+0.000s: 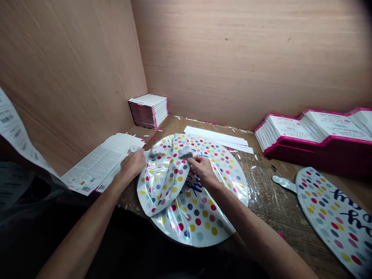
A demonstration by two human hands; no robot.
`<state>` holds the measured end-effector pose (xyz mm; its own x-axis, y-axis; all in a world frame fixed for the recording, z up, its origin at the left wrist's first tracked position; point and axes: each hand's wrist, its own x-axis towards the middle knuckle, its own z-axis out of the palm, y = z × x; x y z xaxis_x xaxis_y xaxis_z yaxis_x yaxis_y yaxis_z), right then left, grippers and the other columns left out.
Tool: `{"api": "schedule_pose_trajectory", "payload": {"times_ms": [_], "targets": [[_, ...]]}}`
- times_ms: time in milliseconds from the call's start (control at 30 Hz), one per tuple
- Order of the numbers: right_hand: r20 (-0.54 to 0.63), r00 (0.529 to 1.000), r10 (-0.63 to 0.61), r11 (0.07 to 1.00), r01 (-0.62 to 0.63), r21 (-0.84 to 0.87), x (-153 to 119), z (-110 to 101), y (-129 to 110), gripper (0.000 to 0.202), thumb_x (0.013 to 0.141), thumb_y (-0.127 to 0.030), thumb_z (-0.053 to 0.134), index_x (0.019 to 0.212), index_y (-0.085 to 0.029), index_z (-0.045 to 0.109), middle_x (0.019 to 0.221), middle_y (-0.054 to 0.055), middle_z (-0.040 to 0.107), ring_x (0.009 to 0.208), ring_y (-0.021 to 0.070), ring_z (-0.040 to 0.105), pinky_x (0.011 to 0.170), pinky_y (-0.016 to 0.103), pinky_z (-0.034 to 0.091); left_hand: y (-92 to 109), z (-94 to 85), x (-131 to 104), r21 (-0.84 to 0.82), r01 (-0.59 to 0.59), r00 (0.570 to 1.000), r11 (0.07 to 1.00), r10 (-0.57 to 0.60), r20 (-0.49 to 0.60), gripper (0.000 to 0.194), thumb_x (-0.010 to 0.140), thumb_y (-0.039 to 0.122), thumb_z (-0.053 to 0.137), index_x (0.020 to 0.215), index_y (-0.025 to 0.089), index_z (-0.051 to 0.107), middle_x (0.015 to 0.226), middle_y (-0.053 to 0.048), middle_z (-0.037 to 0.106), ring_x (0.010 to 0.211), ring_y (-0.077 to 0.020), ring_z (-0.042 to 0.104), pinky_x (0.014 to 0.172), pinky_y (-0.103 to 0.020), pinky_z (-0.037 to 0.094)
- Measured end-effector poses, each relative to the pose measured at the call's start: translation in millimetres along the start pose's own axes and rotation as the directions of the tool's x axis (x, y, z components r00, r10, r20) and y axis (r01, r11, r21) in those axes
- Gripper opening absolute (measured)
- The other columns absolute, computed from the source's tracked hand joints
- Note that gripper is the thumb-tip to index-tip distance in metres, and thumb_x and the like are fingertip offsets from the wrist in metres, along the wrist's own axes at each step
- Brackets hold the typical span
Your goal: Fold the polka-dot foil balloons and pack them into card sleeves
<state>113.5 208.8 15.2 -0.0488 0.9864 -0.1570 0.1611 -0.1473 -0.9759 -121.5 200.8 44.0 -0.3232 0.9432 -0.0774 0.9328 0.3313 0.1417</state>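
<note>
Round white foil balloons with coloured dots lie in a flat pile (200,221) on the table. The top balloon (171,182) is partly folded over on its left side. My left hand (133,164) is closed at the pile's left edge, its fingers pinched on the pale tail of the top balloon. Over the middle of the pile, my right hand (202,166) is closed in a pinch beside a small greyish-white tab; whether it grips the tab or the foil edge is unclear.
Printed cards (99,166) lie at the left, with a card stack (148,110) in the back corner. White strips (217,138) lie behind the balloons. Magenta-edged boxes (314,131) stand at right, near another dotted balloon (337,217). Wooden panels (232,58) enclose the back and left.
</note>
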Motion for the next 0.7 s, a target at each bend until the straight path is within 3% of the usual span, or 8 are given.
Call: {"api": "schedule_pose_trajectory", "payload": {"times_ms": [133, 233, 300, 400, 433, 600, 633, 700], "targets": [[0.045, 0.999, 0.014, 0.999, -0.016, 0.029, 6, 0, 0, 0.016, 0.068, -0.033, 0.059, 0.064, -0.019, 0.052, 0.049, -0.004, 0.054, 0.046, 0.011, 0.054, 0.043, 0.019, 0.04, 15, -14.4, -28, -0.154, -0.231, 0.949, 0.961, 0.188, -0.252, 0.043, 0.092, 0.023, 0.032, 0.12, 0.018, 0.064, 0.116, -0.01, 0.07, 0.105, -0.0232, 0.065, 0.091, -0.031, 0.046], [0.057, 0.998, -0.004, 1.0, 0.002, 0.028, 13, 6, -1, 0.018, 0.072, -0.035, 0.058, 0.065, -0.019, 0.053, 0.05, -0.005, 0.054, 0.047, 0.0108, 0.055, 0.043, 0.018, 0.04, 34, -8.5, -46, -0.195, -0.339, 0.938, 0.92, 0.347, 0.01, 0.038, 0.088, 0.021, 0.035, 0.108, 0.016, 0.067, 0.104, -0.009, 0.072, 0.094, -0.0202, 0.066, 0.083, -0.028, 0.047], [0.035, 0.999, -0.006, 1.0, 0.006, 0.015, 14, -2, 2, 0.019, 0.074, -0.036, 0.057, 0.067, -0.019, 0.054, 0.049, -0.005, 0.054, 0.045, 0.0105, 0.054, 0.043, 0.018, 0.042, 40, -3.7, -66, -0.176, -0.358, 0.892, 0.917, 0.391, 0.225, 0.03, 0.086, 0.025, 0.041, 0.096, 0.017, 0.068, 0.092, -0.007, 0.072, 0.085, -0.0212, 0.066, 0.075, -0.028, 0.046], [-0.027, 1.0, 0.012, 0.999, -0.012, -0.031, 8, -34, 16, 0.021, 0.075, -0.038, 0.06, 0.069, -0.018, 0.056, 0.047, -0.005, 0.053, 0.042, 0.0106, 0.053, 0.041, 0.018, 0.04, 37, -5.8, -114, -0.254, -0.446, 0.705, 0.858, 0.511, 0.491, 0.027, 0.086, 0.04, 0.046, 0.087, 0.022, 0.067, 0.083, -0.004, 0.07, 0.075, -0.0206, 0.064, 0.066, -0.028, 0.043], [-0.048, 0.999, 0.02, 0.999, -0.022, -0.048, 5, -48, 21, 0.022, 0.074, -0.039, 0.062, 0.068, -0.018, 0.057, 0.046, -0.005, 0.053, 0.041, 0.0108, 0.052, 0.04, 0.018, 0.039, 33, -9.5, -132, -0.282, -0.454, 0.664, 0.845, 0.532, 0.525, 0.027, 0.085, 0.044, 0.05, 0.089, 0.022, 0.066, 0.086, -0.003, 0.07, 0.077, -0.0207, 0.063, 0.066, -0.027, 0.043], [-0.121, 0.992, 0.047, 0.994, -0.059, -0.096, -10, -98, 37, 0.029, 0.076, -0.046, 0.061, 0.067, -0.019, 0.056, 0.041, -0.004, 0.051, 0.036, 0.0124, 0.051, 0.035, 0.02, 0.039, 29, -29.2, -189, -0.311, -0.369, 0.596, 0.876, 0.48, 0.644, 0.035, 0.076, 0.061, 0.06, 0.079, 0.027, 0.068, 0.086, -0.002, 0.07, 0.083, -0.0222, 0.063, 0.069, -0.027, 0.044], [-0.13, 0.99, 0.047, 0.993, -0.06, -0.103, -12, -104, 38, 0.03, 0.077, -0.047, 0.061, 0.067, -0.019, 0.056, 0.041, -0.004, 0.051, 0.036, 0.0125, 0.051, 0.035, 0.02, 0.039, 33, -28.8, -193, -0.304, -0.358, 0.596, 0.883, 0.466, 0.653, 0.037, 0.073, 0.063, 0.062, 0.078, 0.027, 0.068, 0.084, -0.002, 0.07, 0.083, -0.0227, 0.064, 0.068, -0.027, 0.043], [-0.147, 0.988, 0.04, 0.992, -0.057, -0.116, -14, -109, 38, 0.031, 0.077, -0.048, 0.06, 0.067, -0.019, 0.055, 0.041, -0.004, 0.051, 0.035, 0.0128, 0.051, 0.035, 0.02, 0.04, 43, -20.9, -195, -0.223, -0.321, 0.721, 0.92, 0.39, 0.573, 0.041, 0.072, 0.065, 0.063, 0.085, 0.026, 0.068, 0.079, -0.002, 0.07, 0.08, -0.0234, 0.065, 0.068, -0.028, 0.043]]}}
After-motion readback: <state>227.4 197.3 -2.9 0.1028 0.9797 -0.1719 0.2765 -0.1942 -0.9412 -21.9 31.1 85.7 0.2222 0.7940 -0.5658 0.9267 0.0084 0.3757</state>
